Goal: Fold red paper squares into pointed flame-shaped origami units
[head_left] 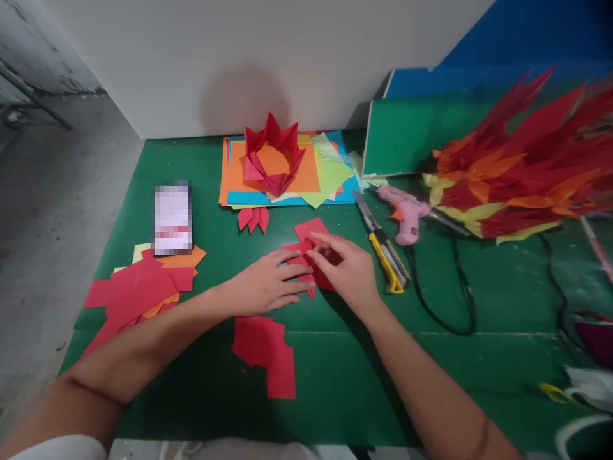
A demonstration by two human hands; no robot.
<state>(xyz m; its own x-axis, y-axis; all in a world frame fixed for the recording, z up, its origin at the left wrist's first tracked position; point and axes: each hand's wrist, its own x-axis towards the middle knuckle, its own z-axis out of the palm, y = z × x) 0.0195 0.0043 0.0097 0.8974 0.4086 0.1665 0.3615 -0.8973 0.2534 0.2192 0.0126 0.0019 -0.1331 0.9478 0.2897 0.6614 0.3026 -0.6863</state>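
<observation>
A red paper piece (310, 231) lies partly folded on the green table cover (479, 300). My left hand (268, 284) rests flat on its near left part, fingers stretched out and pressing down. My right hand (345, 265) is on its right part, fingers bent and pinching a fold of the red paper. Two or three red paper squares (268, 354) lie just in front of my hands. A small folded red piece (253, 218) sits behind my left hand.
A red paper crown (272, 156) stands on a stack of coloured sheets (306, 176). A phone (173, 217), red and orange scraps (138, 291), a yellow utility knife (385, 249), a pink glue gun (407, 214) and a big red-orange paper flower (522, 166) lie around.
</observation>
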